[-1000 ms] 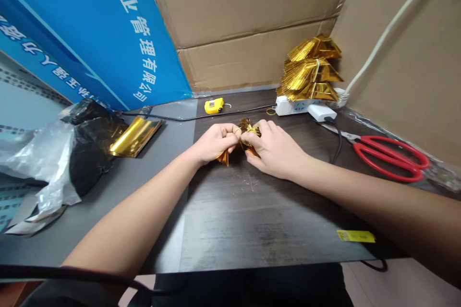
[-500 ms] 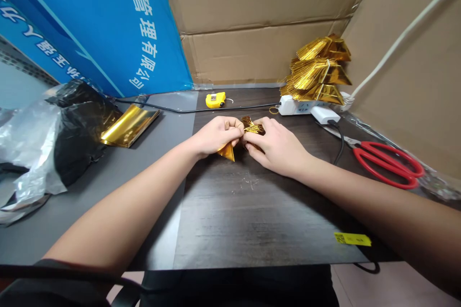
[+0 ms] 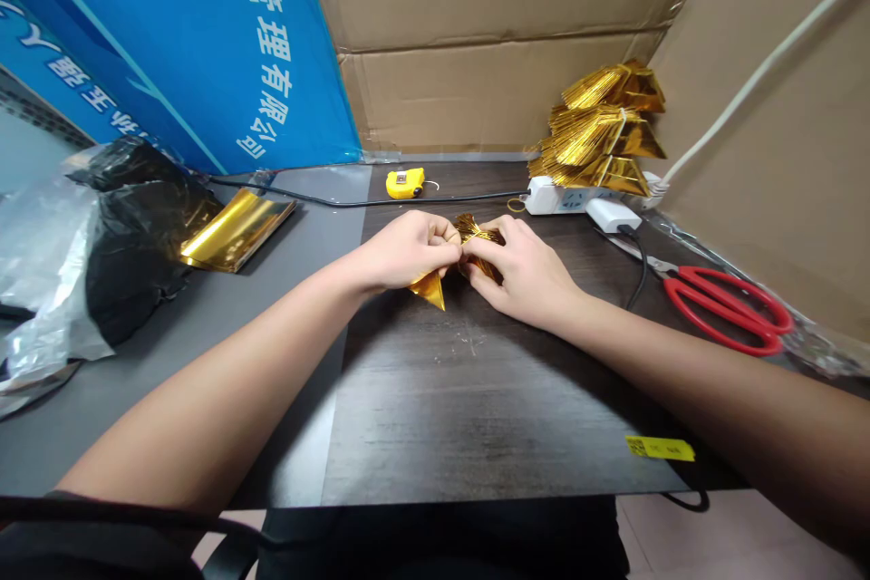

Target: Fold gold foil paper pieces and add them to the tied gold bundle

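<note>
Between my two hands is a bunch of gold foil [image 3: 484, 265], pinched at its middle, with a fringed, pleated end on the right and a flat pointed end hanging out on the left. My left hand [image 3: 413, 252] is closed round the left part, thumb and forefinger pinched at the middle. Fingers of my right hand [image 3: 526, 272] curl over the fringed part and meet the left fingertips. Whatever lies right under the fingertips is hidden. Several similar gold foil bunches [image 3: 591, 131] are stacked at the back right, with a pale tie visible round one.
A yellow tape measure [image 3: 405, 183] lies behind my hands. To the right are a white power strip [image 3: 544, 197] with a plugged-in adapter and red-handled scissors [image 3: 727, 308]. At left sit folded gold foil sheets [image 3: 237, 231] and a black plastic bag [image 3: 136, 245]. Cardboard [image 3: 435, 100] walls the back.
The view has shifted slightly. Both hands keep their hold on the foil bunch, with only small finger movements; the pointed left end hangs a little lower.
</note>
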{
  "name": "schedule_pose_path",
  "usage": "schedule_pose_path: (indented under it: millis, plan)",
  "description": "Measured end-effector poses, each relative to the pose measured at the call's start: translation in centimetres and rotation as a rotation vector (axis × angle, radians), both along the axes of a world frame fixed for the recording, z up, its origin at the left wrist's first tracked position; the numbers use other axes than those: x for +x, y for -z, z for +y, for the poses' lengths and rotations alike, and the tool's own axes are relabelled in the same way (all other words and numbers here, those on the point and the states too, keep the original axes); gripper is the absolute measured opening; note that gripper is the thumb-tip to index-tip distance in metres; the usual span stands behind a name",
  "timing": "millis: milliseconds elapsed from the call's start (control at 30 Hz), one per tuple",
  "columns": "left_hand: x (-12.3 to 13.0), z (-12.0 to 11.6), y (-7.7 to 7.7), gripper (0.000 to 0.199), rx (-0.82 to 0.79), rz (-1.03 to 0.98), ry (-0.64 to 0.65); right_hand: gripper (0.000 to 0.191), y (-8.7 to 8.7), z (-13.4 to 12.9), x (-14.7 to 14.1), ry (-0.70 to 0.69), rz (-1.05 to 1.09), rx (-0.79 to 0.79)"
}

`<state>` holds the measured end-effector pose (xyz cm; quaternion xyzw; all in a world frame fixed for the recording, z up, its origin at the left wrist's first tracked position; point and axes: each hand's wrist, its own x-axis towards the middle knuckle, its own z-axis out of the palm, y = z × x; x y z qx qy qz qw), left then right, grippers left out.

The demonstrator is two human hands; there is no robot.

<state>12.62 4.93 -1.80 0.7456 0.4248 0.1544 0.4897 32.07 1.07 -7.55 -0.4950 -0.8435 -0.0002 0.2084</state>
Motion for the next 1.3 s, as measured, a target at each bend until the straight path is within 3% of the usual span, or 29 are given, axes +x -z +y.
schedule_pose_path:
  millis: [367, 500, 633, 867, 1000, 1167, 1300]
  plan:
    - [0.2, -0.3, -0.1, 0.010, 0.013, -0.041, -0.070, 0.026, 0.8, 0.3, 0.3, -0.054, 0.105, 0.039]
    - [-0.2, -0.1, -0.8, 0.006, 0.080, 0.025, -0.042, 0.033, 0.8, 0.3, 0.3, -0.058, 0.099, 0.017]
    - [-0.5, 0.2, -1.4, 0.011, 0.183, 0.082, -0.151, 0.037, 0.8, 0.4, 0.3, -0.054, 0.094, 0.008]
    - [-0.7, -0.3, 1.2, 0.027, 0.615, 0.233, -0.402, 0.057, 0.9, 0.5, 0.4, -0.102, 0.045, -0.011]
    - [-0.5, -1.1, 2.4, 0.033, 0.661, 0.241, -0.515, 0.056, 0.9, 0.5, 0.3, -0.094, 0.023, -0.025]
    - [0.2, -1.1, 2.9, 0.036, 0.846, 0.272, -0.678, 0.053, 0.4, 0.5, 0.0, -0.064, -0.016, -0.088]
    - [0.7, -1.3, 2.9, 0.038, 0.869, 0.352, -0.662, 0.052, 0.2, 0.5, -0.1, -0.058, -0.017, -0.109]
